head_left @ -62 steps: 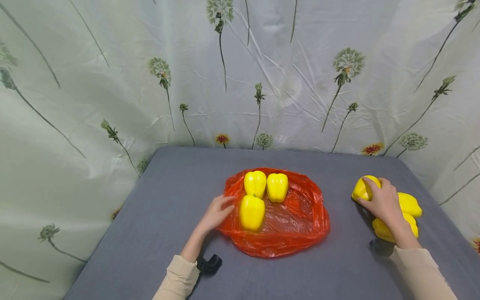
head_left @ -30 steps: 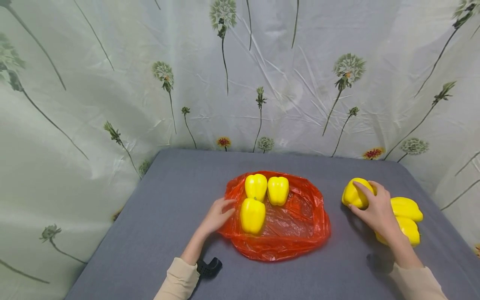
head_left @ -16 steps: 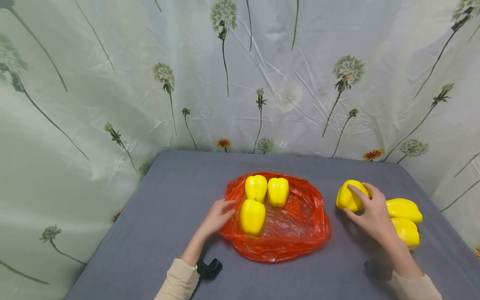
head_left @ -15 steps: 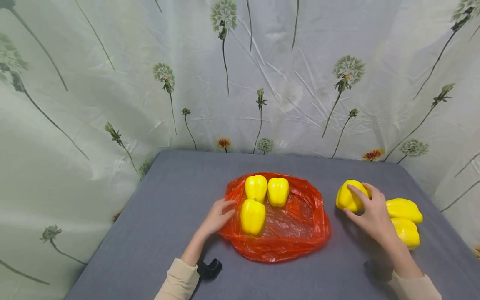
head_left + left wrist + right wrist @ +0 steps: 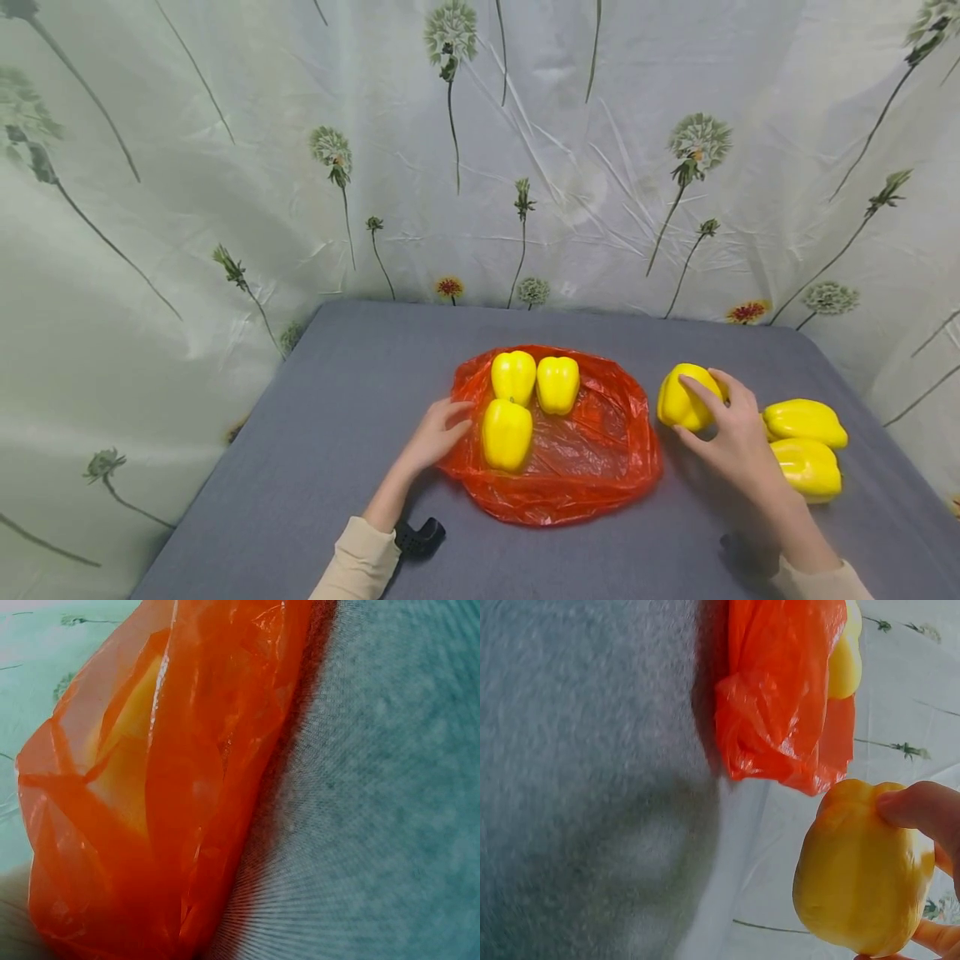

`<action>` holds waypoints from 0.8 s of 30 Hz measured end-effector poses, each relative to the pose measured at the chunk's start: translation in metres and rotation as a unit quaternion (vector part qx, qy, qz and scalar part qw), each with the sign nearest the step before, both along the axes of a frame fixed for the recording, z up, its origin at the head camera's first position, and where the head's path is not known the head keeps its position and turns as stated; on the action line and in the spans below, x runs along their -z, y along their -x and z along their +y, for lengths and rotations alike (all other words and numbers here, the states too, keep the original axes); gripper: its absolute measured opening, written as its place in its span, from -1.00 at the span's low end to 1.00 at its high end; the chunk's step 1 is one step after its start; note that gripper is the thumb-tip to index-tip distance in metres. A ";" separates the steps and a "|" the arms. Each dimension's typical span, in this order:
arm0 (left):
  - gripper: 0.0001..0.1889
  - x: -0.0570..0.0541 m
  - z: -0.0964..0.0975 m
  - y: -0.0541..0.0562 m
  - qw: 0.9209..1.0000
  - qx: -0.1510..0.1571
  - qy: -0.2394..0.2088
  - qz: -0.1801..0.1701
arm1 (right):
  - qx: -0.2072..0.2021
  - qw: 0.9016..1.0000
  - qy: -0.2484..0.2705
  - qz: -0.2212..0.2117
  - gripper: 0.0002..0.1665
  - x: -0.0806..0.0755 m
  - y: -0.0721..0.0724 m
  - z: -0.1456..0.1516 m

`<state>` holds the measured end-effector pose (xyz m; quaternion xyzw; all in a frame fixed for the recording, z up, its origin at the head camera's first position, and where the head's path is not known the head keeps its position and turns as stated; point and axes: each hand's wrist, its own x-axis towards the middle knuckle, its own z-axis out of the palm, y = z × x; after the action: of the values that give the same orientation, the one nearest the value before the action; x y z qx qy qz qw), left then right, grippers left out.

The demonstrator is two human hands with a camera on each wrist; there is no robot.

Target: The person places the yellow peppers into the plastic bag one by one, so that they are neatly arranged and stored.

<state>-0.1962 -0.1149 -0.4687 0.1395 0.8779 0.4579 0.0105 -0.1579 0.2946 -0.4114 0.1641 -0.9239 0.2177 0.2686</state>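
Observation:
My right hand (image 5: 738,437) grips a yellow bell pepper (image 5: 681,398) between thumb and fingers, to the right of a red plastic bag (image 5: 555,500). In the right wrist view the same bell pepper (image 5: 859,877) is lifted off the table, and part of the bag (image 5: 772,697) shows beyond it. At the bag's left rim, my left hand (image 5: 431,435) holds the edge, fingers curled there. That bag lies spread with its mouth up and three yellow bell peppers (image 5: 507,435) inside. In the left wrist view the bag wall (image 5: 202,765) hides most of the left hand.
Two more yellow bell peppers (image 5: 806,468) lie together at the right of the grey table (image 5: 360,367), beside my right forearm. A black wrist device (image 5: 420,537) sits under my left wrist. A flower-patterned curtain (image 5: 600,167) hangs behind the table.
My right hand has carried its bell pepper left from the pile towards the bag, uncovering the two that lie there. My left hand and the bag stay put; the view has shifted slightly.

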 end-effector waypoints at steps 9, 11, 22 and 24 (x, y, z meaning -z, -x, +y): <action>-0.63 -0.003 -0.002 -0.001 1.000 0.010 0.003 0.003 | -0.003 1.000 -0.001 -0.002 -0.15 0.002 -0.005 -0.011; -0.63 -0.003 -0.001 -0.002 1.000 0.008 0.002 -0.001 | -0.001 1.000 -0.002 -0.008 -0.14 0.003 -0.006 -0.013; -0.63 -0.004 0.001 0.002 1.000 -0.001 -0.004 -0.005 | -0.016 1.000 0.000 -0.019 -0.15 -0.001 -0.008 -0.025; -0.64 -0.003 0.002 0.002 1.000 -0.003 -0.006 -0.006 | -0.021 1.000 0.000 -0.022 -0.15 -0.002 -0.009 -0.029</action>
<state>-0.1983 -0.1134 -0.4658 0.1344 0.8755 0.4639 0.0136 -0.1489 0.2661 -0.4098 0.1785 -0.9260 0.2267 0.2436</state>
